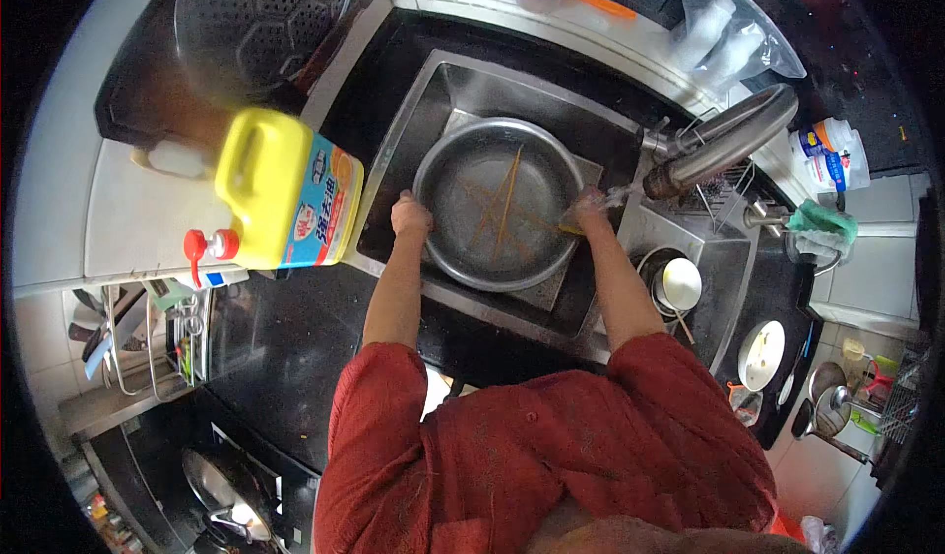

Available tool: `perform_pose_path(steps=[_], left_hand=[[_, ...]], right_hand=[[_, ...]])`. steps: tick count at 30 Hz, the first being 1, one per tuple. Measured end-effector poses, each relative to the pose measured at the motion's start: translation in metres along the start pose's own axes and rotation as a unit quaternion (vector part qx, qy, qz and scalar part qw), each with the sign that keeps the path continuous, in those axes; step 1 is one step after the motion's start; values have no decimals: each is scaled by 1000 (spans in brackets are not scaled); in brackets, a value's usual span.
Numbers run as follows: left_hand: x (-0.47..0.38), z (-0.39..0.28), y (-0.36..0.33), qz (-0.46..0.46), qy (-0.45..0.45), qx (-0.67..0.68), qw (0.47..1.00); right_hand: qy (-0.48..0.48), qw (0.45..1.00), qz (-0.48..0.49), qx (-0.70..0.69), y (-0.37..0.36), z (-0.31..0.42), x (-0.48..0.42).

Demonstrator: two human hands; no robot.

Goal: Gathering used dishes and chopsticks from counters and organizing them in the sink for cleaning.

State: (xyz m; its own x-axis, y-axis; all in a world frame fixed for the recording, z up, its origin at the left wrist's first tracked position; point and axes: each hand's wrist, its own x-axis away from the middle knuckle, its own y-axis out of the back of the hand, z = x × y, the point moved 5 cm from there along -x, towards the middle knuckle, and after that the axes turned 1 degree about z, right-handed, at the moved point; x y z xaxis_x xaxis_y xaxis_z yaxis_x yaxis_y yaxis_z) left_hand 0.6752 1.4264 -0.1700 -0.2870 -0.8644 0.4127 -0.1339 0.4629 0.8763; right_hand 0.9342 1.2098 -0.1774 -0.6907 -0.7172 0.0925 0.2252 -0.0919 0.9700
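A round stainless steel basin (472, 268) sits over the left bowl of a steel sink (428, 104). Inside it lie several thin wooden chopsticks (508, 198), some crossing each other. My left hand (411, 214) grips the basin's left rim. On the right side, my right hand (590, 211) holds the opposite rim, with a small yellowish thing (570, 225) at its fingers that I cannot make out clearly. Water runs from the faucet (723, 137) beside the right hand and splashes near it. The fingers under the rim are hidden.
A yellow detergent jug (273, 192) with a red pump cap stands left of the sink. Stacked bowls (678, 284) sit in the right sink bowl, and a white dish (761, 355) lies farther right. A green cloth (822, 218) hangs near a tap. A wok (229, 491) is lower left.
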Motion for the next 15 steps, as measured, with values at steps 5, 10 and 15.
perform_pose_path(steps=[5,10,15], left_hand=[[-1,24,18,-97,-37,88,991],[23,3,60,-143,-107,83,980],[51,-7,86,-218,-150,99,959]], right_hand=[[-54,992,82,-75,15,8,4],[-28,992,13,-126,46,1,7],[-28,982,27,-186,109,4,25]])
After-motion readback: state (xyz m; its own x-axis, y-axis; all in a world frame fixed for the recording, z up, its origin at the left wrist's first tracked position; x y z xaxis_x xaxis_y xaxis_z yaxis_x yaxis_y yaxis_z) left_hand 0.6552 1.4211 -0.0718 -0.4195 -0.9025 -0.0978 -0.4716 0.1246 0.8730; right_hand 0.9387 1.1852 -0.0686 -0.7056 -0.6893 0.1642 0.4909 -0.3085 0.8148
